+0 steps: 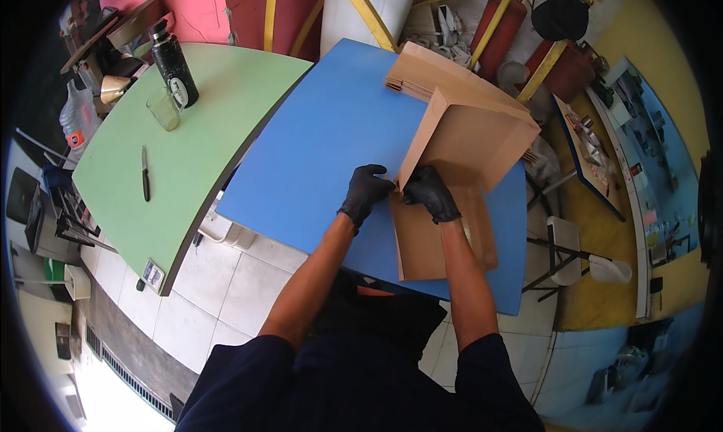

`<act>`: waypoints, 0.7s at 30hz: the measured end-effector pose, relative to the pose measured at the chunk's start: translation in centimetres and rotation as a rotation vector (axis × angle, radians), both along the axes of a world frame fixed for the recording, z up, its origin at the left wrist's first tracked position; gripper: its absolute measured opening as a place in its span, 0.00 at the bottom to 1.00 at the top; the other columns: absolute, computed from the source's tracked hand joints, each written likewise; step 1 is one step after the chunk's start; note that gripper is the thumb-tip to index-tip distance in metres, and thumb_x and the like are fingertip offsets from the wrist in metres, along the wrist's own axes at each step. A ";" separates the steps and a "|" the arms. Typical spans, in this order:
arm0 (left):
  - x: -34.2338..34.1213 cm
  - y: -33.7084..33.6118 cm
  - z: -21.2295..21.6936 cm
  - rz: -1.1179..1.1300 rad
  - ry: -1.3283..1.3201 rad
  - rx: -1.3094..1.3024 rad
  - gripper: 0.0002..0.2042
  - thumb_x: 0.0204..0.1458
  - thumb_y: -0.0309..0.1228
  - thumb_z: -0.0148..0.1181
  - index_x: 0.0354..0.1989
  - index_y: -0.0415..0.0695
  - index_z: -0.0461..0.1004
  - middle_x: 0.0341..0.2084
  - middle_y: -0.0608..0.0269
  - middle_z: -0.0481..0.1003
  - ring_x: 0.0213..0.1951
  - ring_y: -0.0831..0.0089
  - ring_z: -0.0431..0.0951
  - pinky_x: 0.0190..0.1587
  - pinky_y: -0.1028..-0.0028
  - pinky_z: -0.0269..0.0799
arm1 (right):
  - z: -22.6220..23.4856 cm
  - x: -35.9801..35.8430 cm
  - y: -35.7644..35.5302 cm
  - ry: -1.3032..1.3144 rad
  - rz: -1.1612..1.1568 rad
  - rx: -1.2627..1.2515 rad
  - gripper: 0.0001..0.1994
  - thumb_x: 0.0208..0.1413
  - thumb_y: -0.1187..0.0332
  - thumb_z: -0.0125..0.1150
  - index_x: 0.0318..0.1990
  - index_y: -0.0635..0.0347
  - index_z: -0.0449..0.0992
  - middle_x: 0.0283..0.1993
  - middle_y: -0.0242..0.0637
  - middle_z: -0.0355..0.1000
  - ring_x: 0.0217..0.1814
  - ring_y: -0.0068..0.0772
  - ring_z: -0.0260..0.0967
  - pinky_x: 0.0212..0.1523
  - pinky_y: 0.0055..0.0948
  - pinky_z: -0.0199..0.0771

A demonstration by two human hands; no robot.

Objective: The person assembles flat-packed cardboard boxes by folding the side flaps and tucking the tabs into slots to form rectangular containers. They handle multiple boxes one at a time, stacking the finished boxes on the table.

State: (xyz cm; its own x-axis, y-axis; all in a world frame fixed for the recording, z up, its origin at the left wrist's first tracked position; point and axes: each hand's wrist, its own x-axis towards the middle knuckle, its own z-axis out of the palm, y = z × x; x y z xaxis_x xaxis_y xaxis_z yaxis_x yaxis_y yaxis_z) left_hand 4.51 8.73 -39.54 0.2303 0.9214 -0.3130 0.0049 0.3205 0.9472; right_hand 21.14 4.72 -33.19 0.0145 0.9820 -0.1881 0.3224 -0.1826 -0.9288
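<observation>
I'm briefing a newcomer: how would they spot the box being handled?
Find the blue table, right of the green table. Toward its right side, a black-gloved left hand and right hand meet at a brown cardboard box. Unlike the cardboard stack behind it, this box stands open, lid raised.

Left hand (366, 191) and right hand (432, 194) wear black gloves (364, 195); short sleeves (488, 366) seem navy.

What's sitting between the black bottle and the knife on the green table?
A see-through cup sits between the bottle and the knife in the head view.
</observation>
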 end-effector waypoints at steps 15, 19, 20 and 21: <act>1.9 -1.7 0.1 0.174 -0.141 -0.075 0.18 0.46 0.24 0.74 0.48 0.34 0.82 0.32 0.57 0.82 0.29 0.73 0.80 0.31 0.73 0.76 | 0.2 -0.5 -2.1 0.014 -0.027 0.107 0.05 0.57 0.72 0.65 0.32 0.64 0.81 0.26 0.31 0.73 0.25 0.19 0.68 0.28 0.23 0.68; 1.2 -1.1 -0.1 0.107 -0.153 -0.017 0.14 0.49 0.24 0.73 0.45 0.36 0.84 0.31 0.60 0.82 0.29 0.76 0.79 0.32 0.75 0.74 | -0.2 -0.7 -2.6 0.211 -0.142 0.167 0.05 0.58 0.73 0.66 0.37 0.66 0.81 0.29 0.33 0.76 0.29 0.21 0.74 0.31 0.24 0.75; 0.8 -1.0 -0.2 0.084 -0.151 0.014 0.14 0.50 0.25 0.73 0.45 0.36 0.84 0.31 0.60 0.82 0.30 0.76 0.79 0.33 0.75 0.74 | -0.4 -0.7 -2.6 0.280 -0.191 0.211 0.05 0.58 0.73 0.66 0.38 0.66 0.81 0.30 0.34 0.77 0.31 0.22 0.75 0.32 0.24 0.77; 0.5 -0.9 -0.3 0.061 -0.149 0.046 0.14 0.50 0.27 0.73 0.44 0.36 0.84 0.31 0.61 0.82 0.31 0.76 0.79 0.34 0.75 0.74 | -0.6 -0.7 -2.6 0.280 -0.152 0.175 0.06 0.58 0.72 0.65 0.40 0.66 0.81 0.32 0.34 0.78 0.32 0.22 0.76 0.34 0.24 0.78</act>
State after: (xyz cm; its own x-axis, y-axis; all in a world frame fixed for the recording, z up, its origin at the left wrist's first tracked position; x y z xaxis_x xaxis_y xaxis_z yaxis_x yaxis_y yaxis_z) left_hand 4.97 7.84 -39.80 0.2138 0.9478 -0.2364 -0.1547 0.2718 0.9498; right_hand 20.47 2.11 -33.81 0.1339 0.9904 -0.0350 0.0320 -0.0397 -0.9987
